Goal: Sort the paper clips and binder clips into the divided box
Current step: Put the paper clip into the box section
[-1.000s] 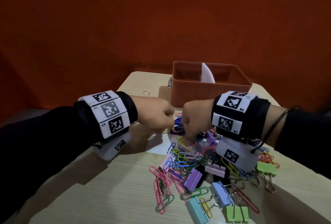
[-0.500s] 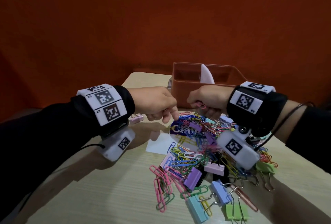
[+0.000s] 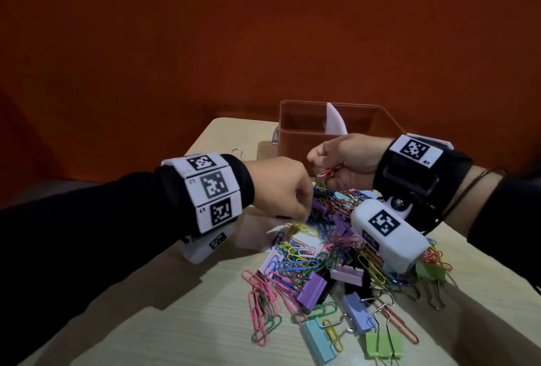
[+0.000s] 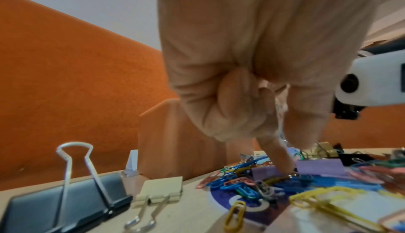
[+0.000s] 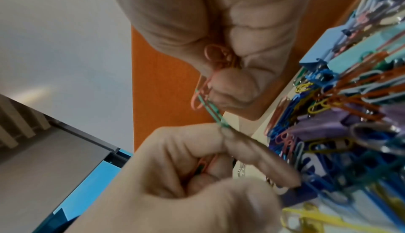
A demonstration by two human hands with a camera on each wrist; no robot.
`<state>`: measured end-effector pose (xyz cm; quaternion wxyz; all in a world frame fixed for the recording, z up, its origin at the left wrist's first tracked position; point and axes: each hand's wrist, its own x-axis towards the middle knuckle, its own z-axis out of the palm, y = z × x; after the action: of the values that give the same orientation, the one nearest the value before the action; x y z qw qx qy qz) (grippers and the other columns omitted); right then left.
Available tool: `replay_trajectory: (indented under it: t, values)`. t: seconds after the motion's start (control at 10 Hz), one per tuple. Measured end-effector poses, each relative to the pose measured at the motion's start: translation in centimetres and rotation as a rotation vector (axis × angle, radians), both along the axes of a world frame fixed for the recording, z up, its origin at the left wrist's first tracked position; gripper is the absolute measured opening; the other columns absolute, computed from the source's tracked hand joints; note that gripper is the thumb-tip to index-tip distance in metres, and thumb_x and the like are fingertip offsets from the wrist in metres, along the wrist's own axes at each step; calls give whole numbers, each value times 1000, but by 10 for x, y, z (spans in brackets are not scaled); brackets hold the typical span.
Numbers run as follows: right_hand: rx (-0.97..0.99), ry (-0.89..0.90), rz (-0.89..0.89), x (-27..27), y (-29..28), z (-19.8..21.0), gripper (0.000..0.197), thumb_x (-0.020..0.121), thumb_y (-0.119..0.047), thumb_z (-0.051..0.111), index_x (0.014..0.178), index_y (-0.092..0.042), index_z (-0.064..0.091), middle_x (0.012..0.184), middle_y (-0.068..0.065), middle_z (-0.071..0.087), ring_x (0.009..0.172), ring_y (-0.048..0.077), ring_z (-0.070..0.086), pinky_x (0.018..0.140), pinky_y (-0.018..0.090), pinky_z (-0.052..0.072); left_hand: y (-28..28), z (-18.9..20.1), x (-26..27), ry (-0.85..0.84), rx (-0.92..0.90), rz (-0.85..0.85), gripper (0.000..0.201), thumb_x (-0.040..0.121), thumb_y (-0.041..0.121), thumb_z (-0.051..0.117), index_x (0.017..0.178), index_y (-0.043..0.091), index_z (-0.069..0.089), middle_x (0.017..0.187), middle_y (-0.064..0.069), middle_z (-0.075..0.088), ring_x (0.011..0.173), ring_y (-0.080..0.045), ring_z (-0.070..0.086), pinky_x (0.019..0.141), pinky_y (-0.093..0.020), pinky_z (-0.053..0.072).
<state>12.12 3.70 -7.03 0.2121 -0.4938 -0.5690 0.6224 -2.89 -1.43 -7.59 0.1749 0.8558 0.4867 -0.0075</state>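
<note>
Right hand: my right hand is lifted in front of the brown plastic divided box, fingers curled round a small bunch of pink and green wire paper clips, I judge for carrying to a compartment.
Clip axis: their long axes run roughly out of my fist towards my left hand.
Left hand: my left hand is curled, one finger down in the mixed pile of coloured paper clips and binder clips; pink clips show inside that fist too.
Pile: on the pale wooden table, nearer than the box.
</note>
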Motion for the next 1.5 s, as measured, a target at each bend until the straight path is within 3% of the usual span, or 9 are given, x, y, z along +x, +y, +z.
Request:
replay_trajectory:
  t: [0.2,0.4,0.7,0.9,1.0,1.1,1.2,1.3,1.5]
  values:
    - [-68,52,53,6,3,-4,28,96,9,31,96,-5,56,66,6,44,42,10,49,40,17,44,4,-5,7,149,108,-122,9,75,26,77,78,17,75,59,12,57,55,-5,52,46,-7,37]
    - [-63,34,147,13,1,3,42,89,17,23,96,-8,56,67,8,43,35,5,37,35,11,27,8,4,6,116,19,36,27,92,30,47,68,17,49,68,1,50,67,-17,46,58,-29,35]
    - [43,148,-66,11,27,41,40,93,12,23,91,-12,54,66,7,42,34,3,37,34,9,27,45,49,-2,-580,-140,430,19,89,9,37,79,13,53,63,-4,47,46,-15,29,43,-16,21]
    - [262,-17,-352,-1,57,47,41,91,11,23,82,-12,56,68,7,44,51,14,38,37,16,32,69,47,5,-754,-122,634,19,95,4,39,102,1,56,70,-7,50,54,-15,39,45,-24,33]
    - [296,-32,-414,-9,62,42,39,93,10,29,75,-12,56,71,9,45,54,15,41,36,19,36,74,46,6,-789,-155,668,20,95,-2,37,81,2,52,79,-15,56,67,-22,52,57,-30,47]
    - [278,22,-386,-16,59,42,36,97,3,30,75,-12,54,75,9,47,63,17,47,53,23,51,72,46,9,-795,-188,688,23,96,-7,36,78,5,46,82,-13,53,86,-27,56,86,-40,51]
    - [292,-9,-344,-15,56,41,35,97,2,28,78,-12,53,82,10,52,69,18,50,68,31,52,72,42,9,-772,-147,661,22,96,-6,40,113,-5,54,89,-10,57,91,-24,58,88,-38,53]
    - [363,-102,-302,-13,54,38,35,92,8,29,86,-13,57,81,7,50,61,14,43,55,28,45,68,40,7,-681,-101,613,33,96,-2,43,128,-5,52,103,-12,59,91,-22,60,89,-36,55]
    - [575,-430,-172,-14,53,34,34,92,3,41,94,-25,59,82,3,57,64,18,52,53,28,44,63,42,0,-342,8,407,38,89,-1,56,122,16,62,91,-2,64,69,-11,65,61,-16,55]
